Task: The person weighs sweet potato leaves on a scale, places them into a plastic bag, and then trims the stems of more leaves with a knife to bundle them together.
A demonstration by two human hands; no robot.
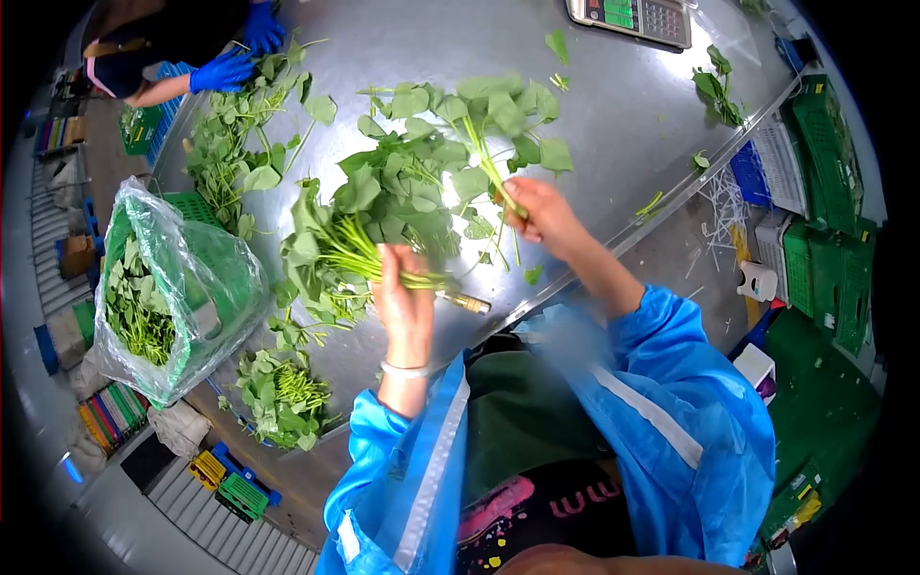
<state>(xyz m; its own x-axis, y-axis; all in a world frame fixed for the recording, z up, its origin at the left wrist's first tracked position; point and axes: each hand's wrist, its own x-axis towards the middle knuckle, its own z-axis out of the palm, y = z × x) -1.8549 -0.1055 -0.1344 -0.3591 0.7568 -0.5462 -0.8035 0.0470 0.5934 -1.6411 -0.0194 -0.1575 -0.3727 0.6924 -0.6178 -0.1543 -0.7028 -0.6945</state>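
My left hand (403,302) is closed round a thick bunch of leafy greens (350,244), its pale stem ends pointing right and its leaves spreading left. In my right hand (542,213) I pinch a few leafy stems (484,158), held upright with the leaves at the top. A loose pile of greens (407,172) lies on the metal table between and beyond my hands. Just right of the left hand's stem ends is a small gold-coloured cylinder (467,302); what it is I cannot make out. A white band circles my left wrist.
Left of the metal table (613,115) stands a plastic-lined green crate (206,297) holding greens. A tied-looking bunch (287,393) sits at the near left edge. A weighing scale (632,21) is at the back. Opposite, a co-worker's blue-gloved hands (222,72) touch more greens.
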